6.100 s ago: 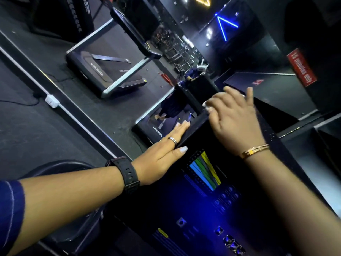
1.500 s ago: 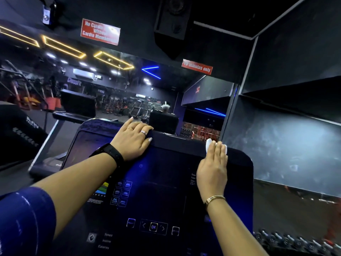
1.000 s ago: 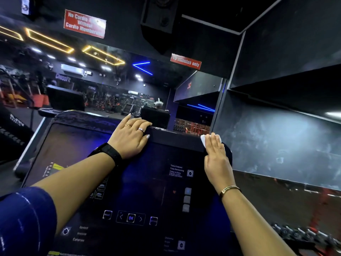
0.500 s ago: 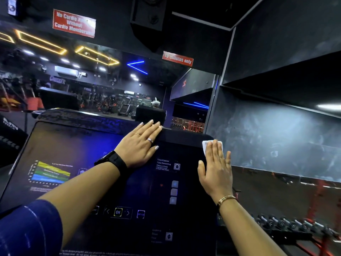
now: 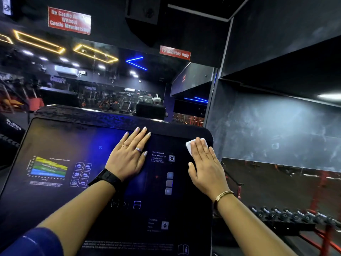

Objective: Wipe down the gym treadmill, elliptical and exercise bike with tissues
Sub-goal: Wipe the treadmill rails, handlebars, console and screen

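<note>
White tissue (image 5: 190, 147) lies flat under the right hand (image 5: 204, 165), its straight fingers pressing it onto the console (image 5: 73, 137) near the top right corner, presumably a treadmill's; the left hand (image 5: 129, 159) rests flat with fingers straight, likely bracing.

The left hand (image 5: 128, 159) lies flat, palm down, fingers straight and close together, and the right hand (image 5: 204, 167) lies flat too, fingers straight, thumb spread toward the left.
</note>
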